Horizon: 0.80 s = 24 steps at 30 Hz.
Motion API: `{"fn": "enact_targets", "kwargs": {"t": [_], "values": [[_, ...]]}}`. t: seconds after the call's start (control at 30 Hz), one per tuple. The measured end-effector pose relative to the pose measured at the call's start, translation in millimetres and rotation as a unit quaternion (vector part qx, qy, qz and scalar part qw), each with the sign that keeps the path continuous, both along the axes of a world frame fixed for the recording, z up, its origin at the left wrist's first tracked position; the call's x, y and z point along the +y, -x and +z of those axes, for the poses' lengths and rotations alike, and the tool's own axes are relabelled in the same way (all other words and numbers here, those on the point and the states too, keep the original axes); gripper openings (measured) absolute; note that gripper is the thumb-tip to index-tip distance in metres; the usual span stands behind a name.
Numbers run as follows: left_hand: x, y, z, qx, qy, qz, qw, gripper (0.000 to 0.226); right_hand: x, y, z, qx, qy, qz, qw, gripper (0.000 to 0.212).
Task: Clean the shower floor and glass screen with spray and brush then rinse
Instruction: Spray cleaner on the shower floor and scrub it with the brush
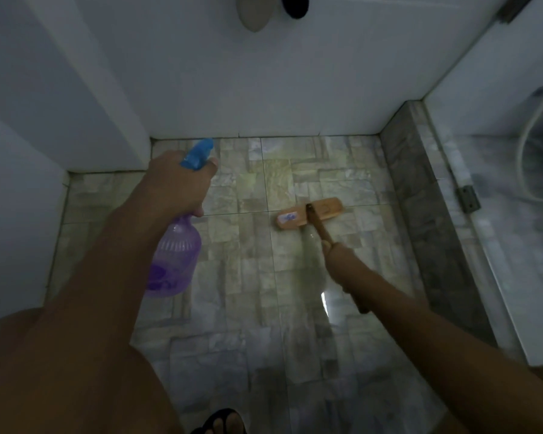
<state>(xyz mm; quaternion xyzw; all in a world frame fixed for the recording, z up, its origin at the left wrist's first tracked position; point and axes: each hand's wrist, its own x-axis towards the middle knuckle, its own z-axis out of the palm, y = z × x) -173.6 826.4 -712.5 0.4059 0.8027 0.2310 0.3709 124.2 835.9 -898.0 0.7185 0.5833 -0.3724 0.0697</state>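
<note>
Head view is showing the tiled shower floor (248, 308) lying wet and glossy, with the glass screen (496, 233) standing along its right edge beside a dark kerb (420, 198). The purple spray bottle (176, 261) is hanging tilted over the floor's left half, the left hand (173, 183) curling its fingers round the neck and blue trigger. The wooden brush (311, 213) is resting head-down on the tiles right of centre, the right hand (339, 261) wrapping its fingers round the handle.

Foot (221, 422) cut off below, neck of spray bottle (176, 261) under left hand (173, 183)
</note>
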Motion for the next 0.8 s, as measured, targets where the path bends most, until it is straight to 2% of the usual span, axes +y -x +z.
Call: {"fn": "enact_targets", "kwargs": {"t": [0.1,0.17,0.2,0.3,0.4,0.5,0.63,0.73,0.8], "values": [[5,-13,2,-0.009,0.001,-0.006,1.000,0.034,-63,12,-1,0.000,0.037,0.143,0.989,0.034],[9,-19,3,-0.014,-0.001,-0.016,1.000,0.033,-92,12,7,-0.004,0.031,0.210,0.977,0.036],[11,-25,3,-0.018,-0.002,-0.024,1.000,0.034,-96,2,6,-0.012,0.034,0.213,0.976,0.041],[13,-38,4,-0.022,-0.005,-0.042,0.999,0.036,-74,-29,2,-0.031,0.048,0.139,0.989,0.047],[16,-47,5,-0.021,-0.008,-0.053,0.998,0.035,-35,-61,12,-0.007,0.030,0.035,0.999,0.058],[19,-53,7,-0.021,-0.010,-0.054,0.998,0.035,28,-87,23,0.000,0.011,-0.125,0.992,0.050],[22,-55,6,-0.010,-0.010,-0.051,0.999,0.034,98,-63,24,0.041,-0.003,-0.210,0.977,0.043],[23,-52,1,-0.023,-0.013,-0.032,0.999,0.032,104,-2,23,0.056,0.006,-0.088,0.995,0.031],[23,-50,-4,-0.007,-0.007,-0.034,0.999,0.036,85,30,26,0.070,0.027,0.015,0.997,0.032]]}}
